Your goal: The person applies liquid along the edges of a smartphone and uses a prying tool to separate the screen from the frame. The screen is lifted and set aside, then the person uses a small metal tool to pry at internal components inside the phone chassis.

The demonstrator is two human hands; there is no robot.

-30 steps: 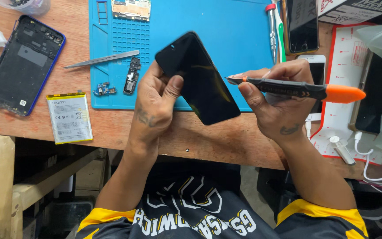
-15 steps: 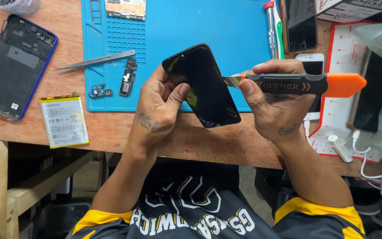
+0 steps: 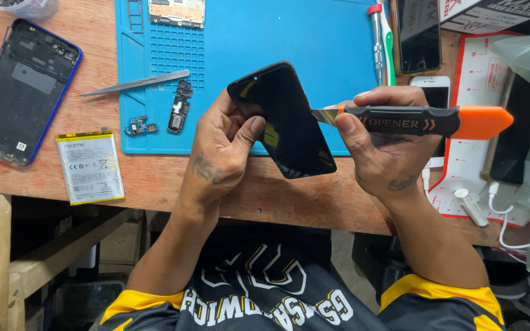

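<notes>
Above the bench's near edge (image 3: pixel 154 184), the left hand (image 3: pixel 222 147) clamps the black phone screen (image 3: pixel 286 119) tilted, the right hand (image 3: pixel 381 147) grips the opener tool (image 3: pixel 424 121), blade touching the screen's right edge, blue mat (image 3: pixel 314 43) beyond.

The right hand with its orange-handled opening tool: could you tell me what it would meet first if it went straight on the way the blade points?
The right hand aims the opening tool leftward; its blade tip already sits at the black phone screen's edge, so that comes first, then probably the left hand behind.
</notes>
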